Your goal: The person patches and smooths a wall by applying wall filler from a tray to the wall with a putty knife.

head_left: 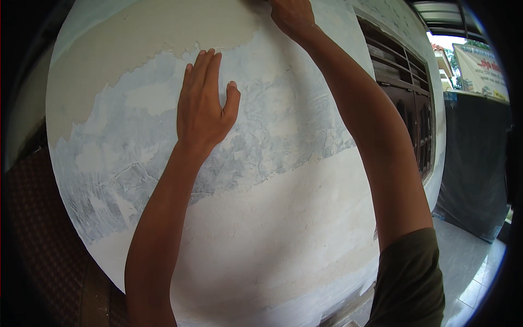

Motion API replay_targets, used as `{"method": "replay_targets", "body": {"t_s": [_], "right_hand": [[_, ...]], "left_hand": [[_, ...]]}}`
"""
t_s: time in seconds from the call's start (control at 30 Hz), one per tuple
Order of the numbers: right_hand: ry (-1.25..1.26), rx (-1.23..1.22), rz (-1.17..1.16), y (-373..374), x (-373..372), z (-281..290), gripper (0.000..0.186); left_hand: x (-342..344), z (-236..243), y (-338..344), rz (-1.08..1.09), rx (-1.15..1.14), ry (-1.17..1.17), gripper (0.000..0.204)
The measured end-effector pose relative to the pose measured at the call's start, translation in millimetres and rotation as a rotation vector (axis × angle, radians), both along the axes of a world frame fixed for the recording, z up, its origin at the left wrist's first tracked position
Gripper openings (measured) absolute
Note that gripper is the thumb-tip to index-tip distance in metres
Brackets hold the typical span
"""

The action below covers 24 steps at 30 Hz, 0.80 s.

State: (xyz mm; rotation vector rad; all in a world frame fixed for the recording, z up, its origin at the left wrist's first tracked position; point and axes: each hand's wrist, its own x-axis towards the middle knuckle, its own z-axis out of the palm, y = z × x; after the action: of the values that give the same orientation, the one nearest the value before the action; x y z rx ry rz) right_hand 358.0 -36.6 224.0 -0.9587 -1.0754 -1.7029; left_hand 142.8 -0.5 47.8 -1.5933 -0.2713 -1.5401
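Note:
In front of me stands a white wall (267,234) with a rough, patchy blue-grey band across its middle. A smooth beige layer of filler (158,35) covers the upper part and ends in a ragged lower edge. My left hand (204,106) is open, its fingers stretched upward and palm toward the wall, with the fingertips at that ragged edge. Higher up, at the top of the picture, my right hand (293,17) is closed. A small dark bit shows beside its fingers, but the rest is cut off, so what it grips I cannot make out.
Right of the wall surface is a brown wooden window with slatted vents (400,60). Beyond it hang a dark sheet (471,163) and a printed banner (482,71), above a grey tiled floor (463,256). A brown textured surface (41,218) lies at the left.

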Motion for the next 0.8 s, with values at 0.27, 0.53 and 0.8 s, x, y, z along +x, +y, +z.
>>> {"method": "replay_targets", "body": {"t_s": [0.27,0.53,0.8], "right_hand": [[-0.285,0.013,-0.176,3,19,-81,0.021],[-0.137,0.022,0.064,-31,13,-1,0.022],[-0.254,0.041,-0.160,-2,7,-46,0.024]], "left_hand": [[0,1,3,-0.006,-0.034,0.000,0.051],[7,2,1,0.010,0.005,0.002,0.053],[1,-1,2,-0.010,-0.022,-0.005,0.051]]}}
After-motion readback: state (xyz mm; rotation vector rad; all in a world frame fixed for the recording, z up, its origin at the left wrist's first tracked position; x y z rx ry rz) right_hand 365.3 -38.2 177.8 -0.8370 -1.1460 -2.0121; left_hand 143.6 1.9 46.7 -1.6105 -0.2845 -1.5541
